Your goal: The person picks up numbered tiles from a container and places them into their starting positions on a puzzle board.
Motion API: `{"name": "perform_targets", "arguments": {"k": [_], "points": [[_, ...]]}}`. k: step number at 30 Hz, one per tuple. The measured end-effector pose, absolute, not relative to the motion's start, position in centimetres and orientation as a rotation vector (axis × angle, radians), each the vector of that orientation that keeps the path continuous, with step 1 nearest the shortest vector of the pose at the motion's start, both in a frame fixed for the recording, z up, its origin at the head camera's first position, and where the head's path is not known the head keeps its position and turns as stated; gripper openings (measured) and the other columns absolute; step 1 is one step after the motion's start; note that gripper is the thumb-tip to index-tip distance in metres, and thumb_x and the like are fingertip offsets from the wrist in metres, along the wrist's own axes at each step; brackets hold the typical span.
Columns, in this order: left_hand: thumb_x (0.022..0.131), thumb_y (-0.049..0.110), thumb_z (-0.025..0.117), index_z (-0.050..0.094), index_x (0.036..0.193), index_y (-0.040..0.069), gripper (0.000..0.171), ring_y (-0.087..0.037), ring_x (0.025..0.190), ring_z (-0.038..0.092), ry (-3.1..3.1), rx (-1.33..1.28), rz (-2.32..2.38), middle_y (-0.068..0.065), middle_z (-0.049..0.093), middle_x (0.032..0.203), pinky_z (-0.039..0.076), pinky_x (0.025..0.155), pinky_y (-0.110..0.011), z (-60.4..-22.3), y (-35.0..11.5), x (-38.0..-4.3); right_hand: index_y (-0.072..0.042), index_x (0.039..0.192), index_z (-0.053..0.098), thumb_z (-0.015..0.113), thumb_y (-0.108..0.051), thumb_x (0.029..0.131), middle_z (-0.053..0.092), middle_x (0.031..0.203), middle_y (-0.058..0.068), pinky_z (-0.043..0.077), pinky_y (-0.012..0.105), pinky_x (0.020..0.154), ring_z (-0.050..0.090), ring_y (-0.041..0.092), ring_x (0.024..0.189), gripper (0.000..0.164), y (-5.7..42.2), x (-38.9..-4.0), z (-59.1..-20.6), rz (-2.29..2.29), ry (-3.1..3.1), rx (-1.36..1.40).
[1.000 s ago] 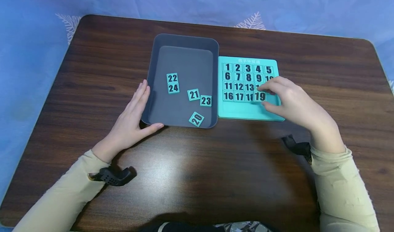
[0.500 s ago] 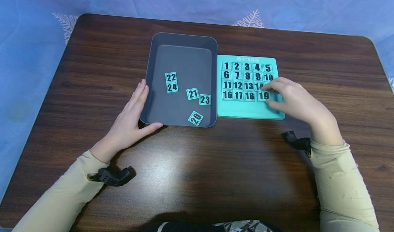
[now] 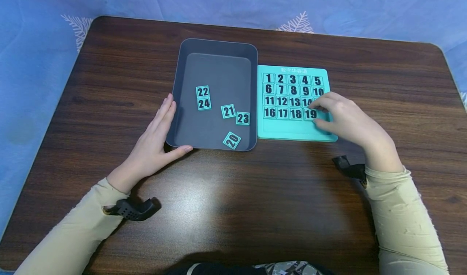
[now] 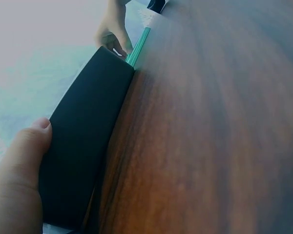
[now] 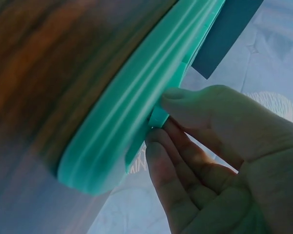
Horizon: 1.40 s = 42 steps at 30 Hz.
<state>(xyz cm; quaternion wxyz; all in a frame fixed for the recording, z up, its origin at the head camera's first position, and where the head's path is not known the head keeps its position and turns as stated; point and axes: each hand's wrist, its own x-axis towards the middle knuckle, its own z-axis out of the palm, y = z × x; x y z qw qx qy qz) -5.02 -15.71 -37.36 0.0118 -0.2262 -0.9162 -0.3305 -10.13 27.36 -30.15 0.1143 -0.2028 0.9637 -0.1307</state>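
My right hand [image 3: 346, 119] pinches the square number tile 19 [image 3: 310, 114] between thumb and fingers, on the turquoise number puzzle board [image 3: 284, 129]. The tile sits just right of tile 18 [image 3: 296, 113] in the fourth row. In the right wrist view, a small turquoise tile [image 5: 158, 117] shows at the thumb tip; the fingers partly hide tiles of the third row in the head view. My left hand [image 3: 147, 145] rests against the dark grey tray [image 3: 220, 70], straight fingers along its left side and thumb at its near edge.
Loose tiles 22 [image 3: 202, 91], 24 [image 3: 204, 103], 21 [image 3: 228, 111], 23 [image 3: 243, 118] and 20 [image 3: 232, 140] lie in the tray. The board abuts the tray's right side. Both stand on a dark wooden table [image 3: 233, 210], with blue cloth [image 3: 219, 3] beyond.
Tile 19 has moved from overlapping tile 18 to the right, then slightly back left to lie beside it. My right hand moved with it. The left hand stays on the tray.
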Motion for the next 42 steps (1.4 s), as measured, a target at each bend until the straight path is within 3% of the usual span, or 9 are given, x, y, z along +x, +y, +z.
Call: {"name": "perform_targets", "arguments": {"k": [29,42], "points": [[0.077,0.046,0.067,0.003,0.147,0.016,0.100,-0.015,0.139,0.000,-2.852,-0.693,-1.023,-0.001,-0.003,0.153,0.019,0.107,-0.048,-37.1,-16.0,-4.8,-0.004,0.107,0.062,0.069,-0.009,0.078,0.053,0.103,0.009,0.044,0.040,0.074,0.050,0.021,0.089,0.030,26.2,-10.0,-29.5,-0.438,2.867,-0.691],[0.076,0.047,0.068,0.005,0.147,0.015,0.101,-0.015,0.139,0.001,-2.862,-0.698,-1.009,0.002,-0.003,0.153,0.021,0.106,-0.049,-37.3,-15.8,-5.0,-0.003,0.108,0.062,0.072,-0.006,0.074,0.057,0.104,0.006,0.047,0.035,0.075,0.051,0.018,0.095,0.035,21.7,-8.9,-27.9,-0.559,2.875,-1.065]]}}
